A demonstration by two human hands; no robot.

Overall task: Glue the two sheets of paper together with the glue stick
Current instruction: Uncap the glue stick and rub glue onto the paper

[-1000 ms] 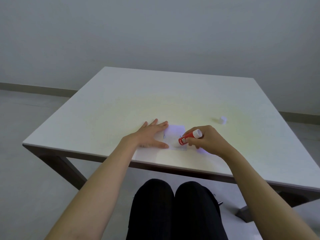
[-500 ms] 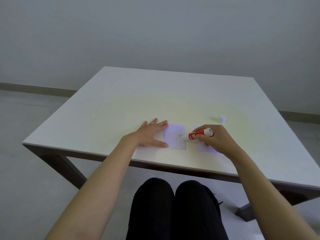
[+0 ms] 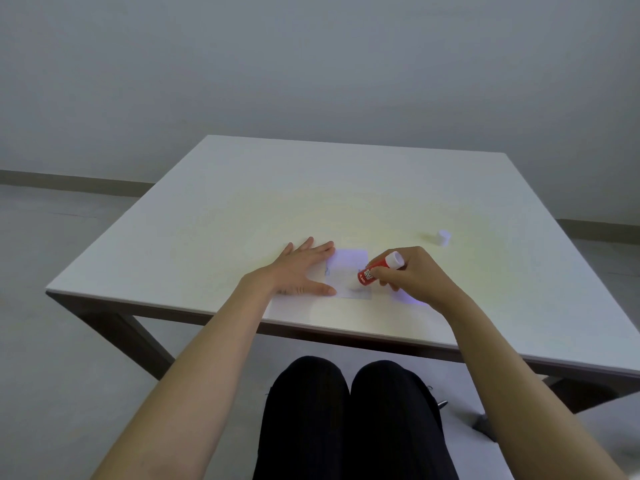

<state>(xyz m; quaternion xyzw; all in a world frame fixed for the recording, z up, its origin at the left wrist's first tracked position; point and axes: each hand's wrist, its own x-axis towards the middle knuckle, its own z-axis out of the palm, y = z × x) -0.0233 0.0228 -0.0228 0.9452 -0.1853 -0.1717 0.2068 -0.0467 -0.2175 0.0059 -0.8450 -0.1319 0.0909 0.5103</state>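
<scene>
the left hand [image 3: 298, 270] lies flat, fingers spread, pinning one small white paper sheet [image 3: 348, 273] near the front edge of the white square table [image 3: 242, 202]. the right hand [image 3: 412, 275] pinches the one red glue stick [image 3: 375, 270], tip down on that sheet. a second sheet [image 3: 403, 296] peeks from under this hand. one white cap [image 3: 443, 237] stands apart. gluing seems underway; joining the sheets remains.

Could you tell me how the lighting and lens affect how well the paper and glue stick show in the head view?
Head view: a yellowish glow on the table washes out the pale sheet of paper, leaving its edges faint; the red glue stick stands out sharply; wide-angle distortion stretches the forearms; no motion blur.
</scene>
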